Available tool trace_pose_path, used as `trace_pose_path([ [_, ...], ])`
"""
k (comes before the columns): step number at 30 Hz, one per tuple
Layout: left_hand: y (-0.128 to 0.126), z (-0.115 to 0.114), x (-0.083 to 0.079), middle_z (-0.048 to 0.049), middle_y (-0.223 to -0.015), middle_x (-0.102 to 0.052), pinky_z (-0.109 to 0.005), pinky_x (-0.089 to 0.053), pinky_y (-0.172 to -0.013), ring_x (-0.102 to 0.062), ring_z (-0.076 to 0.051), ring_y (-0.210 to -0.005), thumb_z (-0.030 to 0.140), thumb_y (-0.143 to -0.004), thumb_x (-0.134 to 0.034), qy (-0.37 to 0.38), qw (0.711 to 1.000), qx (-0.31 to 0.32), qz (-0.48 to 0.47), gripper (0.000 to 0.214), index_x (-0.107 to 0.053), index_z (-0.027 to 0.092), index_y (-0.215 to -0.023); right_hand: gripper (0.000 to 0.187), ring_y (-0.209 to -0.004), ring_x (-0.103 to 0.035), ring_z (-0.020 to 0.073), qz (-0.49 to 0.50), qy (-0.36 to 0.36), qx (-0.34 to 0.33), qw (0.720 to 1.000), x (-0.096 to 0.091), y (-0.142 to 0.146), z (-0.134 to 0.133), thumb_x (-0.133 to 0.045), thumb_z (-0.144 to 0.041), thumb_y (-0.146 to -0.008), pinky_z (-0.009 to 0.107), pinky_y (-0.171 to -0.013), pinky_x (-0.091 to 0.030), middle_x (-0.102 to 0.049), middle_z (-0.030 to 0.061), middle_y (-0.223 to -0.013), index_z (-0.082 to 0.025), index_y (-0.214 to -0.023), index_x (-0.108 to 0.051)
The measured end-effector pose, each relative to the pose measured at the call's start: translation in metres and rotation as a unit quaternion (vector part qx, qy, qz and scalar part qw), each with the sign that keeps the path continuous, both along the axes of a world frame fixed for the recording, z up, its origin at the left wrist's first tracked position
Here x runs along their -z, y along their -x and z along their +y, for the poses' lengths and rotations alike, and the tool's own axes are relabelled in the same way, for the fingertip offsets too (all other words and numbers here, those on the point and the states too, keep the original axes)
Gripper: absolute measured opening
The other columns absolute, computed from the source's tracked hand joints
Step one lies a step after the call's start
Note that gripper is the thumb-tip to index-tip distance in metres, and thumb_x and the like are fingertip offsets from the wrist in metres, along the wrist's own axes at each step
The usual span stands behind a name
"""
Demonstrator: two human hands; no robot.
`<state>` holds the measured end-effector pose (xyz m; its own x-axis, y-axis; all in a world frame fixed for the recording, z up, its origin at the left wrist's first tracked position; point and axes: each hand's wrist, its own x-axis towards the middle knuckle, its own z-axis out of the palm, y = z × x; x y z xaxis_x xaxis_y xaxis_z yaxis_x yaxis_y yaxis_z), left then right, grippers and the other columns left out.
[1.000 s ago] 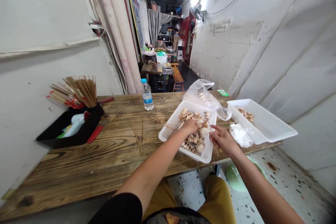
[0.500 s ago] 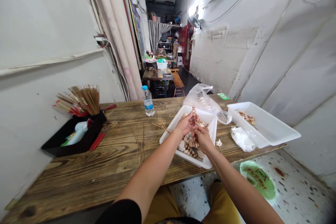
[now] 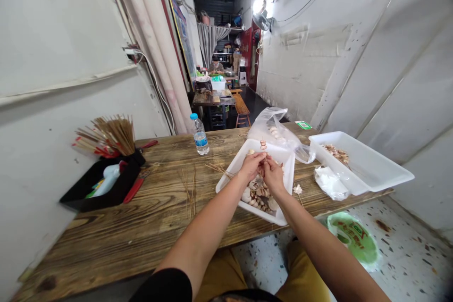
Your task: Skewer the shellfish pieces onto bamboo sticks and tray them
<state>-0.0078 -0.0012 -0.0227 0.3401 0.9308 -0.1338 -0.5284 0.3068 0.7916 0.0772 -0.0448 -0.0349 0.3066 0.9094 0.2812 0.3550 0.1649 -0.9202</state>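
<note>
Both my hands meet above a white tray [image 3: 229, 180] heaped with pale and brownish chunks [image 3: 260, 193], whose kind I cannot make out for sure. Between them stands a roughly upright skewer [image 3: 263, 145] with several small pinkish-white pieces threaded near its top. My left hand [image 3: 252, 165] is closed around the skewer, fingers pinched just below those pieces. My right hand [image 3: 273, 174], also closed, presses its fingertips against the left ones at the same stick. The lower part of the skewer is hidden behind my hands. Bare sticks [image 3: 219, 169] rest across the tray's left rim.
Loose sticks [image 3: 191, 191] lie on the wooden table [image 3: 155, 226]. A water bottle [image 3: 200, 135] stands behind. To the left is a black box [image 3: 76, 193] beside bundled skewers [image 3: 116, 134]; to the right, a plastic bag [image 3: 269, 125], another white tray [image 3: 378, 165] and a green-lined bin [image 3: 354, 240].
My right hand has moved up to meet the left at the skewer, and its fingers are now close under the threaded pieces. The view has shifted slightly.
</note>
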Motion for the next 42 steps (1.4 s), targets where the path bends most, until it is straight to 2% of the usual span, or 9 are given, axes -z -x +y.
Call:
trace_pose_path([
  [3, -0.003, 0.001, 0.002, -0.0106, -0.080, -0.072, -0.024, -0.049, -0.064, -0.064, -0.013, -0.066, 0.026, -0.075, -0.076, -0.007, 1.000, -0.004, 0.025, 0.021, -0.070, 0.009, -0.085, 0.032, -0.070, -0.059, 0.0209, -0.012, -0.006, 0.011, 1.000, 0.005, -0.004, 0.001, -0.040, -0.038, -0.082, 0.030, -0.066, -0.043, -0.067, 0.0063, -0.070, -0.019, -0.072, -0.063],
  [7, -0.007, 0.003, 0.000, -0.0093, -0.080, -0.072, -0.024, -0.048, -0.065, -0.067, -0.015, -0.069, 0.039, -0.074, -0.076, -0.023, 0.997, -0.061, 0.029, 0.032, -0.069, 0.011, -0.088, 0.033, -0.067, -0.057, 0.0205, -0.041, 0.000, -0.010, 0.999, 0.006, -0.006, -0.002, -0.039, -0.037, -0.081, 0.030, -0.066, -0.042, -0.066, 0.0056, -0.070, -0.018, -0.078, -0.066],
  [12, -0.006, 0.002, -0.005, -0.0093, -0.080, -0.072, -0.025, -0.048, -0.062, -0.067, -0.016, -0.067, 0.038, -0.075, -0.073, -0.038, 0.993, -0.106, 0.017, 0.029, -0.065, 0.011, -0.083, 0.031, -0.065, -0.054, 0.0196, -0.069, -0.011, -0.046, 0.997, 0.004, -0.005, -0.007, -0.038, -0.035, -0.081, 0.029, -0.064, -0.040, -0.063, 0.0043, -0.067, -0.019, -0.076, -0.065],
  [20, -0.011, -0.004, -0.003, -0.0103, -0.079, -0.073, -0.024, -0.050, -0.068, -0.069, -0.016, -0.073, 0.022, -0.075, -0.068, -0.025, 0.998, -0.061, 0.026, 0.012, -0.066, 0.010, -0.078, 0.030, -0.060, -0.053, 0.0187, -0.034, 0.010, -0.029, 0.999, 0.008, -0.006, -0.004, -0.038, -0.033, -0.080, 0.029, -0.061, -0.039, -0.062, 0.0037, -0.065, -0.019, -0.075, -0.063],
  [23, -0.010, -0.002, -0.005, -0.0115, -0.081, -0.073, -0.025, -0.051, -0.068, -0.069, -0.017, -0.074, 0.026, -0.076, -0.069, -0.008, 0.999, -0.037, 0.019, 0.016, -0.066, 0.010, -0.081, 0.030, -0.061, -0.053, 0.0188, -0.041, 0.004, -0.024, 0.999, 0.008, -0.007, -0.004, -0.038, -0.033, -0.080, 0.029, -0.061, -0.039, -0.063, 0.0043, -0.066, -0.019, -0.074, -0.063],
  [30, -0.006, 0.001, -0.009, -0.0102, -0.076, -0.071, -0.026, -0.051, -0.061, -0.068, -0.017, -0.068, 0.039, -0.079, -0.068, -0.001, 0.991, -0.135, 0.007, 0.028, -0.062, 0.012, -0.080, 0.029, -0.062, -0.055, 0.0201, -0.096, 0.027, -0.061, 0.993, 0.010, -0.008, -0.007, -0.039, -0.031, -0.082, 0.031, -0.065, -0.042, -0.065, 0.0045, -0.067, -0.020, -0.076, -0.065],
  [37, -0.009, -0.001, -0.009, -0.0070, -0.069, -0.069, -0.021, -0.043, -0.052, -0.065, -0.014, -0.062, 0.023, -0.073, -0.068, 0.023, 0.994, -0.095, 0.039, 0.012, -0.065, 0.011, -0.072, 0.031, -0.066, -0.057, 0.0202, -0.074, 0.025, -0.052, 0.996, 0.012, -0.008, -0.005, -0.038, -0.031, -0.082, 0.032, -0.068, -0.044, -0.065, 0.0044, -0.069, -0.019, -0.078, -0.066],
  [40, -0.007, 0.001, -0.011, -0.0067, -0.071, -0.069, -0.020, -0.042, -0.049, -0.065, -0.014, -0.062, 0.029, -0.072, -0.070, 0.045, 0.996, -0.080, 0.014, 0.019, -0.064, 0.012, -0.077, 0.031, -0.068, -0.058, 0.0208, -0.078, 0.029, -0.048, 0.995, 0.010, -0.008, -0.005, -0.039, -0.031, -0.081, 0.032, -0.068, -0.044, -0.067, 0.0050, -0.071, -0.019, -0.079, -0.068],
  [42, -0.005, 0.004, -0.013, -0.0072, -0.074, -0.069, -0.021, -0.046, -0.053, -0.066, -0.015, -0.065, 0.035, -0.075, -0.071, 0.042, 0.994, -0.105, -0.010, 0.025, -0.062, 0.013, -0.080, 0.031, -0.066, -0.057, 0.0208, -0.073, 0.034, -0.054, 0.995, 0.009, -0.008, -0.007, -0.039, -0.032, -0.081, 0.032, -0.066, -0.044, -0.066, 0.0043, -0.069, -0.019, -0.078, -0.068],
])
